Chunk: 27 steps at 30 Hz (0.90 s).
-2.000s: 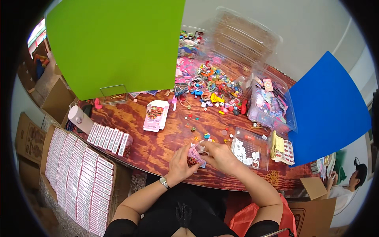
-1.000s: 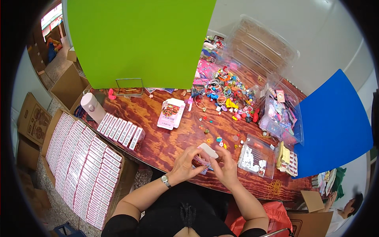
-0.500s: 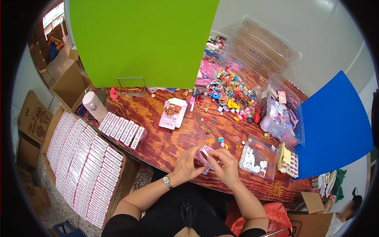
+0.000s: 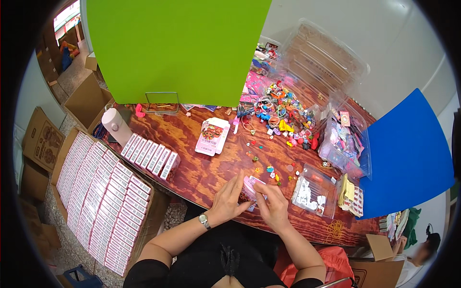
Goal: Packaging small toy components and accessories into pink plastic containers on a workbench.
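Between my hands, near the table's front edge, is a small pink printed box, standing with its top end facing up. My left hand wraps around the box's left side, with its fingers reaching behind it and the thumb in front. My right hand grips the right side at the top, its thumb and forefinger on the flap end. The hands cover much of the box. A flattened pink carton lies further off on the table. To the left stands a row of filled pink boxes.
A carton packed with pink boxes stands at the left, near a pale pink bottle. Small colourful trinkets are heaped at the back right. A clear tray holds white pieces. Green and blue panels border the table.
The white flap that stood up at the box's top is now folded down, with pink showing there. My left fingers have straightened upward and my right hand has shifted slightly.
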Available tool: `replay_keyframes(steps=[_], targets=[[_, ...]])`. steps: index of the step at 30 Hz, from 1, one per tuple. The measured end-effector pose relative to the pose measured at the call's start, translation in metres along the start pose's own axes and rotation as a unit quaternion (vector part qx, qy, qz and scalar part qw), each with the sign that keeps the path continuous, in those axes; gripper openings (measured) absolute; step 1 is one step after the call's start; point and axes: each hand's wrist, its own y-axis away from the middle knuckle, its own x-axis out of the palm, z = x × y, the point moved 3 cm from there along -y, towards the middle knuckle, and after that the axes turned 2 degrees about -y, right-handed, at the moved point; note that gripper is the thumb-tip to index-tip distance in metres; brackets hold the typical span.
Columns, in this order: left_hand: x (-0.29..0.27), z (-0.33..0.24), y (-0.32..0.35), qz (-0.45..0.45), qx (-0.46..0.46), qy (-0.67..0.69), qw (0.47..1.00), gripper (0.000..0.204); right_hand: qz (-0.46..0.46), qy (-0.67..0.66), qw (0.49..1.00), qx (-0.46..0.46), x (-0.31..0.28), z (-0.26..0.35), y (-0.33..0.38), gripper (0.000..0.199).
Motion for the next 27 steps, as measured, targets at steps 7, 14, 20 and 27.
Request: replay_keyframes(steps=[7, 14, 20, 27], targets=[[0.001, -0.002, 0.001, 0.007, -0.029, -0.003, 1.0, 0.11, -0.052, 0.049, 0.996, -0.053, 0.012, 0.007, 0.01, 0.03], [-0.034, 0.002, -0.001, -0.026, 0.02, 0.012, 0.999, 0.097, -0.014, -0.001, 0.999, -0.031, 0.026, -0.012, 0.005, 0.032], [-0.087, 0.031, 0.018, -0.008, -0.017, -0.247, 0.969, 0.06, 0.114, -0.025, 0.993, -0.024, 0.081, -0.039, -0.026, 0.039], [-0.127, 0.065, 0.016, -0.063, -0.046, -0.413, 0.907, 0.052, 0.114, 0.187, 0.972, -0.084, 0.169, -0.063, -0.093, 0.052]])
